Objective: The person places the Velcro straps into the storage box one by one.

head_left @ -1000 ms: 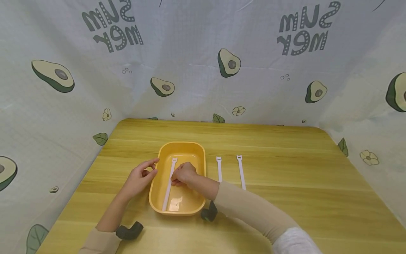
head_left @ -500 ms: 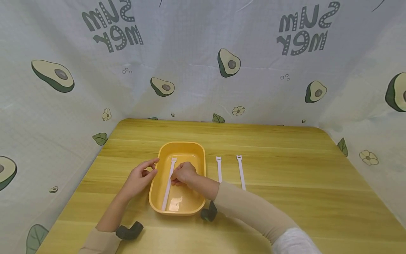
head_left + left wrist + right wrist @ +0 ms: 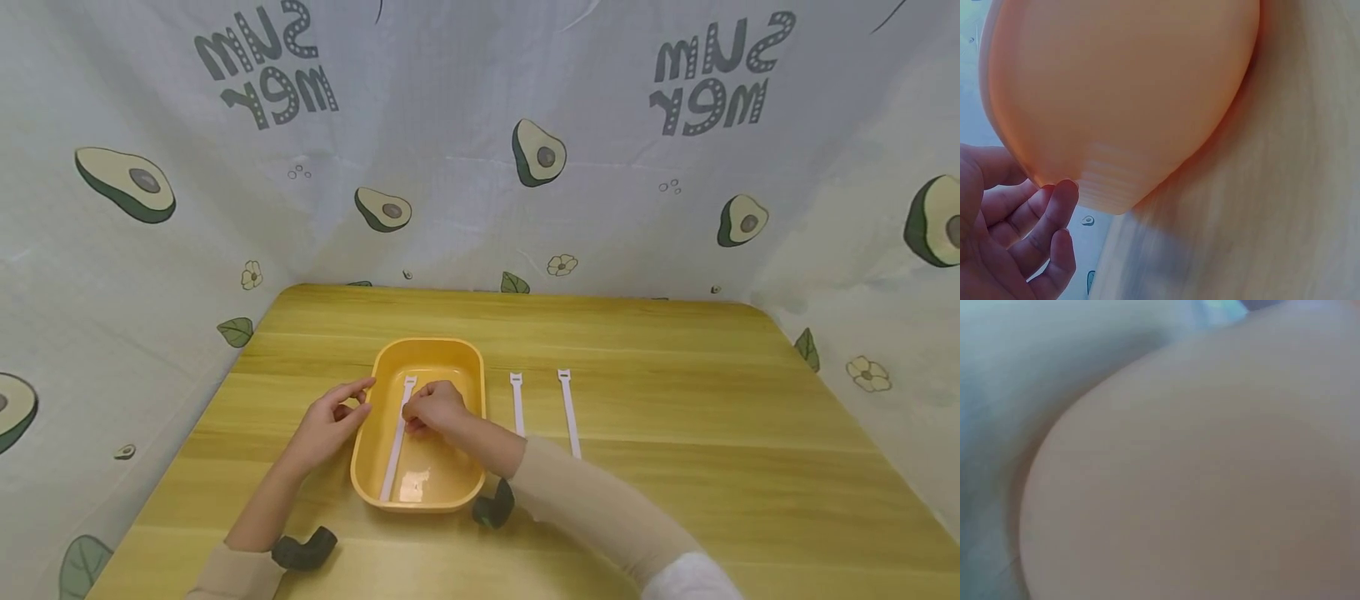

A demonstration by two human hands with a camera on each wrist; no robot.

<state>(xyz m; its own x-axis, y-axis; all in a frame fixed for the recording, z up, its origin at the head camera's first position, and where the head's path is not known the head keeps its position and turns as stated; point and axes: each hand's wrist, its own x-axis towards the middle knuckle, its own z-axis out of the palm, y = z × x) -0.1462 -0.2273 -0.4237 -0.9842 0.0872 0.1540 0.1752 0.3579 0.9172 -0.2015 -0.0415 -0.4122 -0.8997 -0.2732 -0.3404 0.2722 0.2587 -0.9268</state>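
Note:
A yellow rectangular tray (image 3: 435, 507) stands on the table, left of centre. My left hand (image 3: 330, 423) is at its left side, holding the rim between the fingers; the left wrist view shows fingertips (image 3: 1067, 190) against the outer wall. Inside the tray, a white cable tie (image 3: 395, 450) with a slotted head lies lengthwise along the left part of the floor. My right hand (image 3: 438, 406) reaches over the tray's right wall and pinches this tie above its middle with curled fingers. Only a blurred, skin-toned surface fills most of the right wrist view.
Two more white cable ties, a nearer one (image 3: 517, 400) and another (image 3: 568, 408), lie right of the tray, their lower ends hidden by the right sleeve (image 3: 592, 500). Dark curved pieces (image 3: 303, 550) sit by each forearm. A printed curtain (image 3: 465, 125) surrounds the table (image 3: 675, 400).
The head view has tilted slightly. My right fingertips have shifted a little up along the tie, which has moved barely leftward in the tray. The left hand keeps its place at the rim.

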